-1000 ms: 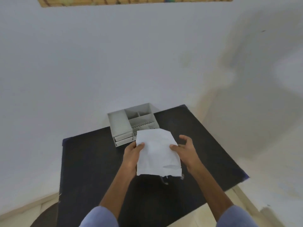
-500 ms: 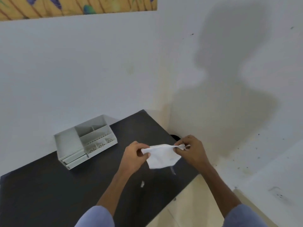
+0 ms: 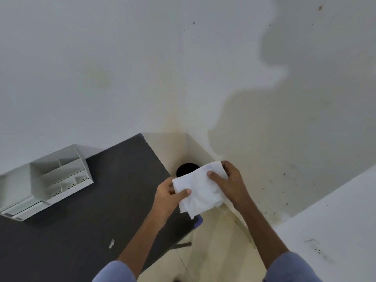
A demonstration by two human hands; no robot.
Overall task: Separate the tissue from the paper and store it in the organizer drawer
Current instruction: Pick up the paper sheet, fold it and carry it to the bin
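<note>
A soft white tissue [image 3: 200, 191], folded in layers, hangs in the air over the table's right edge. My left hand [image 3: 169, 195] pinches its left corner between thumb and fingers. My right hand [image 3: 226, 181] grips its upper right part, thumb pressed on the front. The grey organizer [image 3: 46, 181] stands at the left of the black table [image 3: 85, 231], well apart from both hands; its open compartments face up and its two drawers at the lower front look closed. No separate sheet of paper is visible.
A tiny white scrap [image 3: 111, 243] lies on the table near its front. Beyond the table's right edge is a beige floor with a dark round object [image 3: 186, 168] in the wall corner. White walls stand close behind and to the right.
The view has swung right, so the organizer now sits far left. The white sheet shrank from a large flat piece into a smaller folded tissue, and my hands carried it over the table's right edge.
</note>
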